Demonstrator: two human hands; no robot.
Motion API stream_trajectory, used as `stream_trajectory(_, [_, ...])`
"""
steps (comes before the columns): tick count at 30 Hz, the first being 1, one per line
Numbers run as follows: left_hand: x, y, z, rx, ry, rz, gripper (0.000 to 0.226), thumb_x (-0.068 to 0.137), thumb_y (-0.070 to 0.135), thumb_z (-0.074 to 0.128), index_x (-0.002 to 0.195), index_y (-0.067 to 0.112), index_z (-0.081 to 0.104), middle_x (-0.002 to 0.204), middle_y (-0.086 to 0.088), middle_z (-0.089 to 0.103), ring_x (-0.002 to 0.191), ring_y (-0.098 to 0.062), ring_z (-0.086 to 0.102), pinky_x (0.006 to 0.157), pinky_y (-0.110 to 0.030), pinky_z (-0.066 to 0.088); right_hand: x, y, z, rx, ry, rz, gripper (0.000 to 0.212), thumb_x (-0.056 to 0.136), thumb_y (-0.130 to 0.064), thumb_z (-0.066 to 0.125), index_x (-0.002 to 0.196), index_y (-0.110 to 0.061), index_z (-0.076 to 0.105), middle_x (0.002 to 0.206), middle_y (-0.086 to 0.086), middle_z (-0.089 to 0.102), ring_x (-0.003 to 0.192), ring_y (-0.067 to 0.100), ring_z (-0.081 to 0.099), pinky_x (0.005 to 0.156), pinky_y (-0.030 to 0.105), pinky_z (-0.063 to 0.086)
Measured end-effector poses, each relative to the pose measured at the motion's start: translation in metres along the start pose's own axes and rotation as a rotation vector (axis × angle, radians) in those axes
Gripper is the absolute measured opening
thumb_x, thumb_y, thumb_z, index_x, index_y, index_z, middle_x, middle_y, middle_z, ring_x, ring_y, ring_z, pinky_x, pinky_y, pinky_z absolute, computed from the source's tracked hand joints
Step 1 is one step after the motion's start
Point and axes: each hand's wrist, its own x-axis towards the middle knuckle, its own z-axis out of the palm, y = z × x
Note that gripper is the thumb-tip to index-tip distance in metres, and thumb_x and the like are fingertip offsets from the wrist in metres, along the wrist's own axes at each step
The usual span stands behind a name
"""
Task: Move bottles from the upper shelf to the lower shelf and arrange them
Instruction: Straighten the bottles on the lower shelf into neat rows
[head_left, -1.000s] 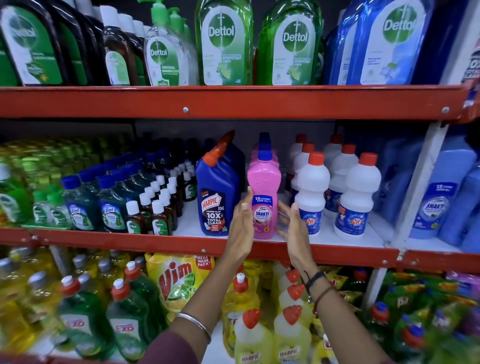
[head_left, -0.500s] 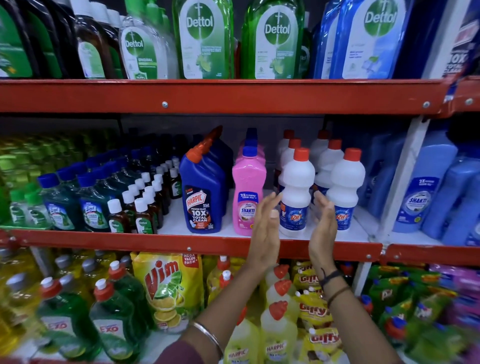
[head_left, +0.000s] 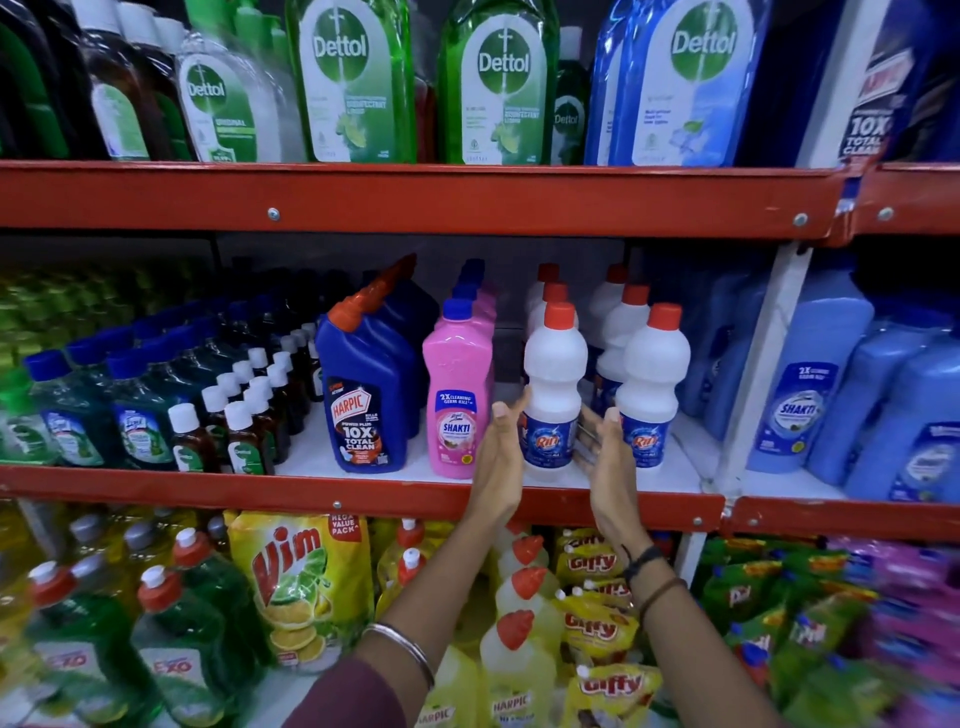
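On the middle shelf (head_left: 363, 493) stands a front white Rin bottle (head_left: 553, 384) with a red cap. My left hand (head_left: 498, 457) is at its left side, palm turned toward it, fingers straight. My right hand (head_left: 605, 457) faces it from the right, in the gap before a second white Rin bottle (head_left: 652, 384). Both palms sit close to the label; whether they press on it I cannot tell. More Rin bottles stand in rows behind. A pink Shakti bottle (head_left: 457, 395) is just left of my left hand, and a blue Harpic bottle (head_left: 363, 395) is beyond it.
Dettol bottles (head_left: 353, 83) fill the upper shelf. Small brown bottles (head_left: 239, 431) and blue-capped bottles stand at the left of the middle shelf, large blue Shakti bottles (head_left: 800, 400) at the right. Below are Vim pouches (head_left: 296, 582), green bottles, yellow Harpic bottles and Giffy packs.
Both hands have shifted right along the middle shelf, from either side of the pink Shakti bottle to either side of the front white Rin bottle.
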Motion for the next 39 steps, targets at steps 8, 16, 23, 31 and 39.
stream_trajectory(8, [-0.015,-0.011,0.024,0.066,0.267,0.283,0.053,0.102,0.052,0.022,0.134,0.021,0.050,0.143,0.001,0.045,0.129,-0.004,0.040,0.100,-0.007,0.034,-0.020,-0.009,-0.019,-0.046,0.215,-0.279,0.050,0.093,-0.046,0.029,0.125,-0.017,0.055,0.130,0.004,0.058,0.122,0.012,0.053,0.101,0.025,0.041])
stream_trajectory(16, [-0.013,-0.007,0.090,0.031,-0.013,0.223,0.058,0.087,0.077,0.018,0.127,0.047,0.046,0.137,0.025,0.043,0.128,0.008,0.039,0.112,-0.035,0.034,0.018,-0.013,-0.087,-0.069,0.190,-0.132,0.079,0.081,-0.072,0.024,0.140,-0.022,0.038,0.149,0.002,0.039,0.137,0.017,0.036,0.114,0.041,0.030])
stream_trajectory(23, [0.003,0.005,0.107,0.024,-0.113,-0.003,0.063,0.092,0.056,0.006,0.147,0.034,0.029,0.141,0.017,0.032,0.133,-0.005,0.030,0.115,-0.042,0.026,0.024,-0.019,-0.099,-0.013,0.046,0.028,0.068,0.090,-0.062,0.025,0.140,-0.018,0.039,0.146,0.004,0.044,0.133,0.019,0.042,0.110,0.039,0.035])
stream_trajectory(31, [0.000,0.000,0.108,0.005,0.010,-0.002,0.063,0.081,0.073,0.010,0.132,0.051,0.039,0.156,-0.001,0.034,0.142,-0.022,0.032,0.117,-0.053,0.028,0.022,-0.025,-0.101,-0.040,0.044,0.049,0.056,0.096,-0.047,0.022,0.137,-0.015,0.045,0.143,0.008,0.047,0.128,0.021,0.045,0.108,0.040,0.037])
stream_trajectory(39, [-0.006,0.004,0.107,-0.013,-0.012,0.005,0.058,0.078,0.079,0.011,0.123,0.057,0.040,0.154,-0.001,0.036,0.142,-0.025,0.033,0.117,-0.053,0.028,0.018,-0.029,-0.101,-0.055,0.020,0.028,0.045,0.095,-0.050,0.024,0.124,-0.032,0.053,0.142,0.006,0.048,0.127,0.023,0.047,0.108,0.044,0.038])
